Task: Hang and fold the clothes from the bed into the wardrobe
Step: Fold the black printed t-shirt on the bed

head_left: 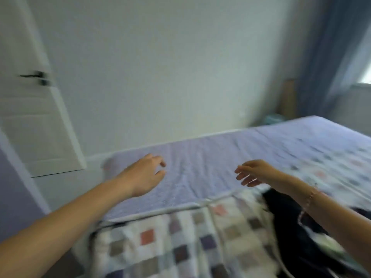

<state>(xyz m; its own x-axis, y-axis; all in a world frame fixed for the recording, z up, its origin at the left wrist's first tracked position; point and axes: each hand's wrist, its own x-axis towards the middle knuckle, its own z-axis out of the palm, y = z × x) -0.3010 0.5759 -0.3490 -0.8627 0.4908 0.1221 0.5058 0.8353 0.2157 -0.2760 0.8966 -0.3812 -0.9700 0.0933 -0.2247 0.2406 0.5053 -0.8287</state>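
While left hand (144, 173) and right hand (255, 173) hover empty, fingers loosely spread, over bed (200, 167): dark garment (291, 227) lies lower right, beneath right forearm; right hand nearer.

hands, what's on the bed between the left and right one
Only bare, wrinkled lilac sheet lies between the left hand and right hand in the head view; the dark garment lies nearer, under the right forearm.

Left arm (66, 217): bare along its whole visible length.
Right arm (331, 215): bare likewise.
Bracelet (308, 201): thin pinkish beaded chain round the right wrist, a loose strand hanging under it.
Left hand (140, 175): bare, blurred.
Right hand (255, 172): bare, blurred; fine detail cannot be told.
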